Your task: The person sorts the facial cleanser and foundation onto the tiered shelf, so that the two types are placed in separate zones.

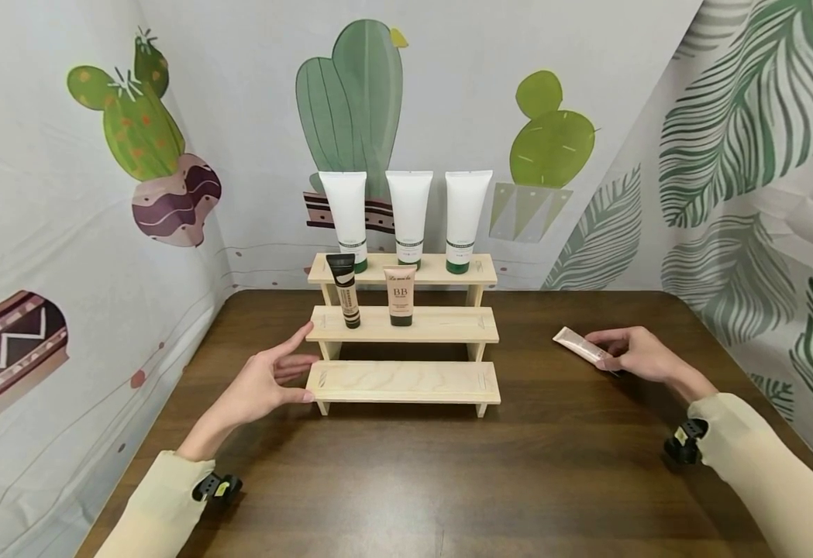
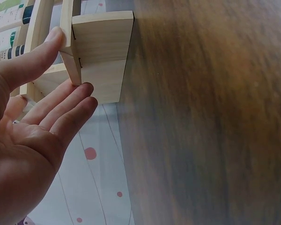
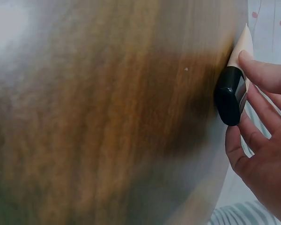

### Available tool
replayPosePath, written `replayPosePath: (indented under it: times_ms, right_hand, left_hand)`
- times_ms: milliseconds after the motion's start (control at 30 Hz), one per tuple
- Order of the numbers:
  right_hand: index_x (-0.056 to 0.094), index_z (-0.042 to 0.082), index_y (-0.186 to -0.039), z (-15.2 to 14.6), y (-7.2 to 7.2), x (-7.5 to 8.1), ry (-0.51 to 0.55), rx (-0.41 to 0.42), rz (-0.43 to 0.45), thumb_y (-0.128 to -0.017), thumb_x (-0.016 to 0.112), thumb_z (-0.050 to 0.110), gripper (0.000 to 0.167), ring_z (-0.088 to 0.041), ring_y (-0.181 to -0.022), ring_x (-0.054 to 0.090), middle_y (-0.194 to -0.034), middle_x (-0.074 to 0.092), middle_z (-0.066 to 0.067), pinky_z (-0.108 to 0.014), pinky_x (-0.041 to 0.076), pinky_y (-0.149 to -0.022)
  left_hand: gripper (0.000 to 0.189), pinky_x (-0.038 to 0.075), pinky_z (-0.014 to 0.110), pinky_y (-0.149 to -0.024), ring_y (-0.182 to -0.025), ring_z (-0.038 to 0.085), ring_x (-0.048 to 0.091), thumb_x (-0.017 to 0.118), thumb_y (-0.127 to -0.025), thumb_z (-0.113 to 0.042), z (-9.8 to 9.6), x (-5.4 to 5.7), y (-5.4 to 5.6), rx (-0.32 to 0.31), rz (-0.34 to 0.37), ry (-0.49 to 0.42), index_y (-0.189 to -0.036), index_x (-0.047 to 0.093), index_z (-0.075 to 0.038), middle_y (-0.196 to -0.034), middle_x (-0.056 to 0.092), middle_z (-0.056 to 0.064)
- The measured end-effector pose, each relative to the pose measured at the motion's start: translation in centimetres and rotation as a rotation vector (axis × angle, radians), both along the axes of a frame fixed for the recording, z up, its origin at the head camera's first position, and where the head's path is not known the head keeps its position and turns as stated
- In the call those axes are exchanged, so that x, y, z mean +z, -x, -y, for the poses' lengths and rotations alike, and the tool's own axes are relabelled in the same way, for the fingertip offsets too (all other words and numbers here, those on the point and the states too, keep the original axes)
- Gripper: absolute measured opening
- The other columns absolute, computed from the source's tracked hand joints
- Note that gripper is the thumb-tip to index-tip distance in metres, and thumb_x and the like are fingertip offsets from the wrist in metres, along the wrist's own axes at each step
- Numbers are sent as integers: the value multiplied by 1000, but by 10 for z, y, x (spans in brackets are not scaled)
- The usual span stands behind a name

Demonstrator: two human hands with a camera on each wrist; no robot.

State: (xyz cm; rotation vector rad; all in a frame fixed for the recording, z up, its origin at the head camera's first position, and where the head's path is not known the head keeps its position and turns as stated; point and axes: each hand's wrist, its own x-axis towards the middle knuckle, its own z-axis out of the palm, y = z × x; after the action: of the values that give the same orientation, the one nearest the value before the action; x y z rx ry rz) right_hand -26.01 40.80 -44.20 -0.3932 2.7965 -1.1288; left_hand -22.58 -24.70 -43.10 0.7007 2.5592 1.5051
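Observation:
A three-tier wooden display stand point(image 1: 406, 381) stands mid-table. My left hand point(image 1: 263, 381) touches its left end with fingers fairly straight, the thumb on the lowest tier's edge. In the left wrist view, the fingertips point(image 2: 88, 88) lie along the stand's side. Out to the right, my right hand point(image 1: 639, 354) pinches a pale pink cosmetic tube point(image 1: 577, 343) that is tilted low over the table. Its black cap point(image 3: 228, 96) shows in the right wrist view. On the middle tier are a black-and-beige tube point(image 1: 346, 291) and a pink BB cream tube point(image 1: 401, 296), both upright.
Three white tubes with green caps, among them the middle white tube point(image 1: 409, 217), stand on the top tier. Under everything is a dark brown wooden table point(image 1: 406, 480). A cloth backdrop point(image 1: 260, 116) printed with cacti and leaves hangs behind it and at the sides.

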Motion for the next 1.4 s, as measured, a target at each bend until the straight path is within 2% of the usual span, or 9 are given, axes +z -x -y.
replayPosePath:
  times_ms: [300, 533, 600, 867, 1100, 1400]
  right_hand:
    - [67, -11, -130, 1, -13, 5, -29, 30, 4, -84, 85, 2, 51, -12, -75, 60, -84, 71, -7, -22, 47, -61]
    - [69, -9, -130, -2, -14, 7, -30, 39, 5, -93, 78, 4, 40, -14, -89, 68, -116, 74, -21, -23, 55, -67]
    - [70, -9, -129, -3, -12, 6, -42, 49, -6, -92, 78, 1, 39, -14, -90, 69, -118, 74, -22, -23, 55, -68]
    - [68, -11, -129, -3, -8, 7, -64, 65, -1, -86, 78, -4, 44, -16, -87, 67, -113, 74, -21, -24, 54, -65]
    - [65, -14, -130, -1, -6, 7, -65, 99, 27, -87, 81, -1, 48, -22, -90, 70, -111, 75, -19, -25, 56, -68]
    - [65, -15, -129, -2, 1, 10, -117, 127, 68, -86, 85, 5, 51, -25, -90, 71, -108, 75, -19, -27, 58, -69]
  left_hand:
    - [112, 53, 51, -105, -122, 44, 65, 90, -79, 6, 0, -1, 0, -1, 3, 2, -169, 29, -22, -134, 68, 23]
    - [113, 53, 52, -105, -122, 44, 65, 90, -78, 6, 0, -1, 0, 3, 6, 0, -169, 28, -23, -134, 68, 23]
    - [113, 53, 51, -105, -122, 44, 65, 90, -78, 6, 0, -1, 0, 5, 4, 2, -169, 28, -23, -134, 68, 23]
    - [112, 54, 48, -105, -122, 41, 66, 90, -78, 7, -2, 0, -1, 2, -3, 4, -169, 28, -20, -135, 66, 26]
    - [112, 53, 50, -106, -124, 40, 65, 90, -78, 7, 1, -3, -1, -3, -2, -3, -168, 29, -21, -134, 67, 24]
    - [111, 53, 52, -105, -123, 41, 66, 90, -79, 6, 2, -2, 2, -6, -11, 1, -168, 30, -21, -134, 68, 23]
